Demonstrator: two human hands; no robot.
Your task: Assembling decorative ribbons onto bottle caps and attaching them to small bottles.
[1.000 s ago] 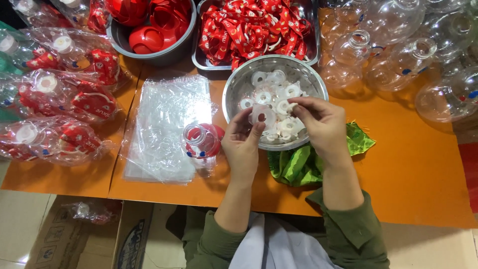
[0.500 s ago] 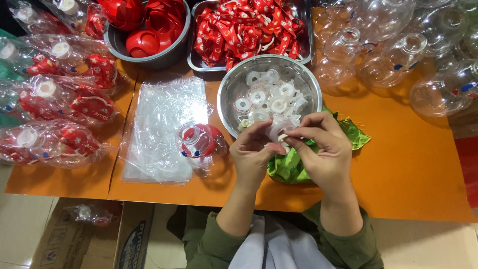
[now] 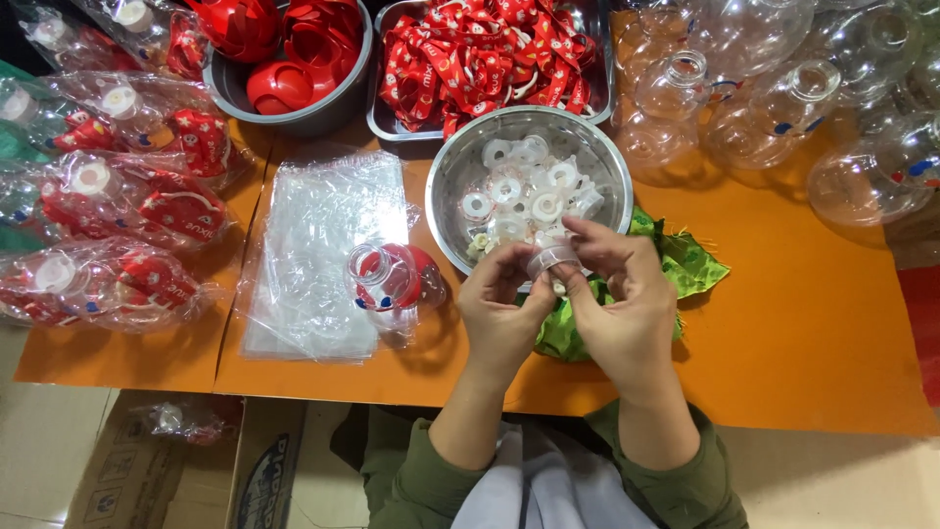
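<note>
Both hands meet over the near rim of a steel bowl (image 3: 460,176) full of white plastic caps (image 3: 529,191). My left hand (image 3: 504,313) and my right hand (image 3: 617,299) pinch one white cap (image 3: 550,260) between their fingertips. A clear bottle with a red part inside (image 3: 392,279) lies on its side just left of my left hand, partly on a stack of clear plastic bags (image 3: 323,250). A green leaf-shaped cloth (image 3: 690,264) lies under my hands and the bowl.
Bagged finished bottles (image 3: 117,211) lie at the left. A grey tub of red parts (image 3: 284,59) and a tray of red straps (image 3: 480,54) stand at the back. Empty clear bottles (image 3: 783,108) crowd the right back. The orange table (image 3: 813,333) ends near my body; cardboard boxes (image 3: 196,460) stand below.
My hands drew back from inside the bowl toward me, bringing one white cap out, and now hold it together above the bowl's near rim.
</note>
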